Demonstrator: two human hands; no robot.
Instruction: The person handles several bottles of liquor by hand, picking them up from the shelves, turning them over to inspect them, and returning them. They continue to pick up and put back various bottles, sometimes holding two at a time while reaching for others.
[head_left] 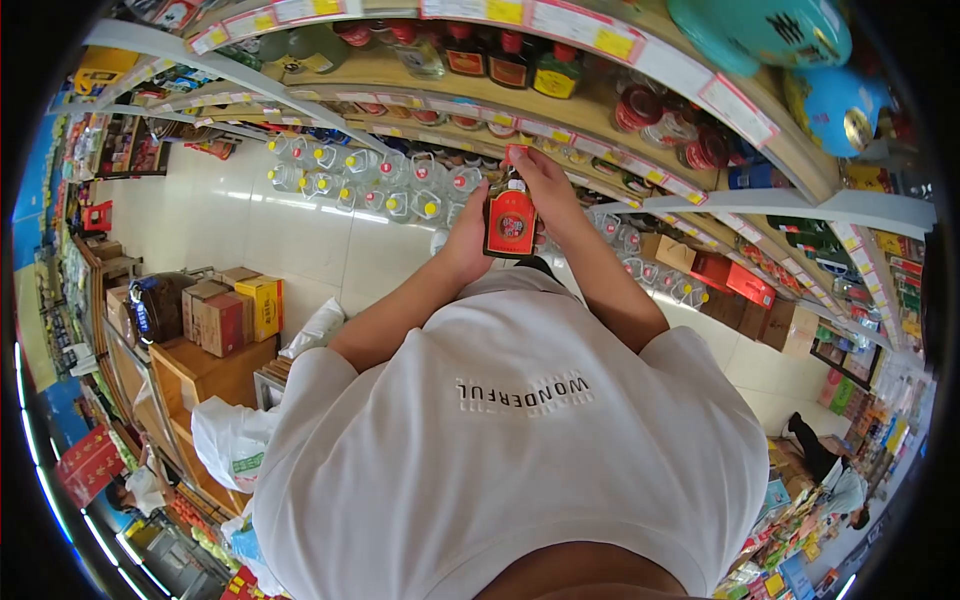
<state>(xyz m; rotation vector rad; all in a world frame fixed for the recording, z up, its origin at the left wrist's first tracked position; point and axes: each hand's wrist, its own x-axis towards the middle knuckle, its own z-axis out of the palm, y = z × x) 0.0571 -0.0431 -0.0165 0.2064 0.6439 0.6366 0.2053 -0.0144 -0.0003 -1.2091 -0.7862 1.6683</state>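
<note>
A flat dark bottle with a red and gold label (512, 225) is held in front of my body, its red cap end pointing toward the shelf. My left hand (467, 229) is closed around one side of the bottle. On the other side, my right hand (545, 187) grips it near the neck and cap, fingers partly hidden behind it. Beyond them, shelves hold similar dark bottles with red caps (509, 62) and a yellow-labelled bottle (556, 74).
Rows of large clear jugs (395, 185) stand on the floor below the shelf (640, 90). Cardboard boxes (215, 318) and a white plastic bag (228, 440) are at the left. People are visible at the lower left and lower right.
</note>
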